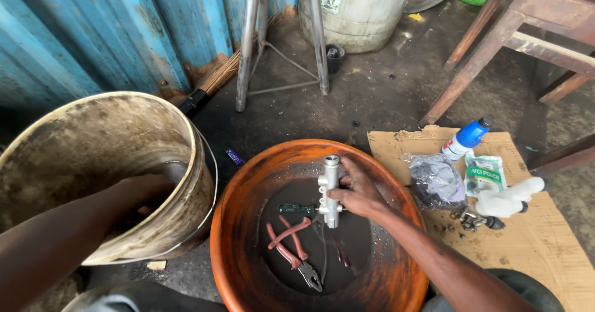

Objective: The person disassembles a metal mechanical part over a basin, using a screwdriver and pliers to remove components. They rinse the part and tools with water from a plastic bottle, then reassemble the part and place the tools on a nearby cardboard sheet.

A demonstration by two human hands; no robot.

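My right hand (354, 191) grips a silver metal cylinder part (329, 182) and holds it upright over an orange basin (248, 182) that has dark liquid at its bottom. Red-handled pliers (291, 244) and a dark-handled screwdriver (296, 209) lie in the basin, left of the part. My left hand (144, 194) reaches down inside a dirty cream bucket (192, 163) at the left; its fingers are hidden by the bucket's wall and by shadow.
A cardboard sheet (545, 244) at the right carries a blue-capped spray can (463, 139), a plastic bag (436, 180), a green pouch (485, 172), a white bottle (508, 198) and small metal parts. Behind stand a metal stand (319, 39), a white drum (359, 8), a broom (214, 82) and a wooden bench (496, 33).
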